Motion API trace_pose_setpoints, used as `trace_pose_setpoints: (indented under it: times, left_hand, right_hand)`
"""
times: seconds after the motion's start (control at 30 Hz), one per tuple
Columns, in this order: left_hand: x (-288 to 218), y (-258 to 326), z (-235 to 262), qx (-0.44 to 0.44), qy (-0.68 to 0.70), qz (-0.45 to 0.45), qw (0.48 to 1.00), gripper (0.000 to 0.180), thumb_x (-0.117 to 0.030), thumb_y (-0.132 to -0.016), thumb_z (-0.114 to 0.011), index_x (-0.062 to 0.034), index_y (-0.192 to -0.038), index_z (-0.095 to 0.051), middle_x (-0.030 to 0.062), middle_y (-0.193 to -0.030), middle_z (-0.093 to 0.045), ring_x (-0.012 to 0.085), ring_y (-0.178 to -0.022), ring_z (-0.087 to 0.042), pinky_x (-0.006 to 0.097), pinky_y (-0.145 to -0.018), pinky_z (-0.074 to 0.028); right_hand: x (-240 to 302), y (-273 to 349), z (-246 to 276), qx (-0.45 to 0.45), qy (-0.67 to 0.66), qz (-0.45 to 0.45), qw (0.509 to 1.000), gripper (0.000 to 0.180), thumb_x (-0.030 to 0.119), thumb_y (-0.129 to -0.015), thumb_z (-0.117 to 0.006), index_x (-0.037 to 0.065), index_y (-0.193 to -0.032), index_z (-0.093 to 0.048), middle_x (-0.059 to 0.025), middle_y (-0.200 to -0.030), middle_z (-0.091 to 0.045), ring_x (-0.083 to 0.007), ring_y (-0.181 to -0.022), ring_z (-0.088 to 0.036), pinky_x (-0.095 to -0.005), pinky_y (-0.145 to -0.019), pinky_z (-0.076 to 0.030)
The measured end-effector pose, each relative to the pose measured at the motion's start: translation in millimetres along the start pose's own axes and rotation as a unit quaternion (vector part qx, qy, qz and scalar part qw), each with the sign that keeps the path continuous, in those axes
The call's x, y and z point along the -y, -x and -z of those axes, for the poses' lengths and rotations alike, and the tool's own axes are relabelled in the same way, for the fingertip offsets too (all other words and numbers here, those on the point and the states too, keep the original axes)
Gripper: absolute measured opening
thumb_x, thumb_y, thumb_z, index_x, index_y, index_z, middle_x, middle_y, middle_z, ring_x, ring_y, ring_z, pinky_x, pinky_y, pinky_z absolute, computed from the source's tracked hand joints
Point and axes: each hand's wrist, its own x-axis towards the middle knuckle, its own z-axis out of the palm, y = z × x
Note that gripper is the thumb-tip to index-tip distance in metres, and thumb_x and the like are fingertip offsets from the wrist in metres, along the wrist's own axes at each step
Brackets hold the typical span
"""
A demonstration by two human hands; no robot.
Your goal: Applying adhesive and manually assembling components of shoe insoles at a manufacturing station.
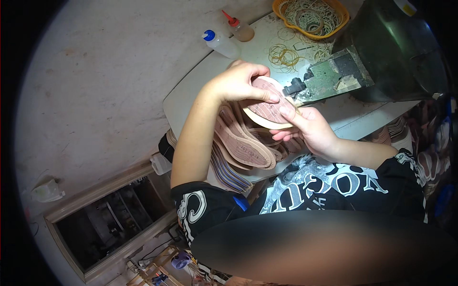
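Observation:
Between both hands is a shoe insole (261, 110), brownish-pink on top with a pale edge. My left hand (241, 86) grips its far left side, the thumb pressed flat on the upper face. From the right, my right hand (310, 126) pinches the near edge, thumb on top and fingers beneath. The insole's right edge is at the small dark head of a green machine (329, 78); whether they touch I cannot tell. Below my hands lies a pile of similar insoles (245, 148), partly covered by the held one.
A yellow basket of rubber bands (315, 35) stands at the back of the white table (191, 95). Loose bands (284, 58) lie in front of it. Two squeeze bottles, one blue-capped (220, 44) and one red-tipped (241, 31), stand by the wall. More stacked insoles (396, 131) sit at right.

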Motion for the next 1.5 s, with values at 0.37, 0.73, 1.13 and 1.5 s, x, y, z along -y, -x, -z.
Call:
trace_pose_setpoints:
  times: [0.37,0.73,1.13,1.5]
  left_hand:
    - [1.3,21.0,-21.9,-0.018,0.153,0.062,0.986,0.05,-0.049,-0.078,-0.072,-0.0013,-0.089,-0.062,0.0074,-0.074,-0.059,0.0135,-0.069,-0.052,0.032,-0.061,-0.044]
    - [-7.6,40.4,-49.9,-0.095,0.321,0.139,0.932,0.029,-0.031,-0.087,-0.07,-0.0058,-0.092,-0.056,-0.0029,-0.082,-0.057,0.0059,-0.075,-0.051,0.022,-0.067,-0.044]
    - [-41.5,48.2,-75.6,-0.125,0.394,0.249,0.876,0.042,-0.042,-0.086,-0.067,-0.0007,-0.09,-0.068,0.0071,-0.081,-0.069,0.0123,-0.065,-0.064,0.028,-0.059,-0.053]
    - [-70.9,47.5,-83.4,-0.147,0.455,0.275,0.834,0.051,-0.049,-0.088,-0.061,0.0022,-0.083,-0.066,0.0115,-0.062,-0.064,0.0174,-0.047,-0.062,0.026,-0.043,-0.053]
  right_hand:
    - [1.2,1.4,2.1,0.031,-0.018,0.041,0.999,0.035,0.021,-0.096,-0.054,-0.004,-0.119,-0.056,-0.0138,-0.108,-0.066,-0.0187,-0.09,-0.068,-0.0223,-0.073,-0.054]
    - [4.1,-1.2,3.6,0.02,-0.032,0.045,0.998,0.033,0.028,-0.097,-0.053,-0.002,-0.108,-0.06,-0.0109,-0.095,-0.069,-0.0146,-0.078,-0.069,-0.0209,-0.065,-0.055]
    - [13.3,-0.9,13.7,0.023,0.056,0.057,0.997,0.039,0.036,-0.094,-0.056,0.0,-0.106,-0.062,-0.0091,-0.096,-0.068,-0.0148,-0.078,-0.067,-0.0267,-0.069,-0.055]
    - [-7.3,26.3,27.0,0.079,0.214,0.065,0.971,0.032,0.026,-0.086,-0.068,-0.001,-0.102,-0.066,-0.0034,-0.085,-0.067,-0.0071,-0.07,-0.059,-0.0231,-0.055,-0.048]
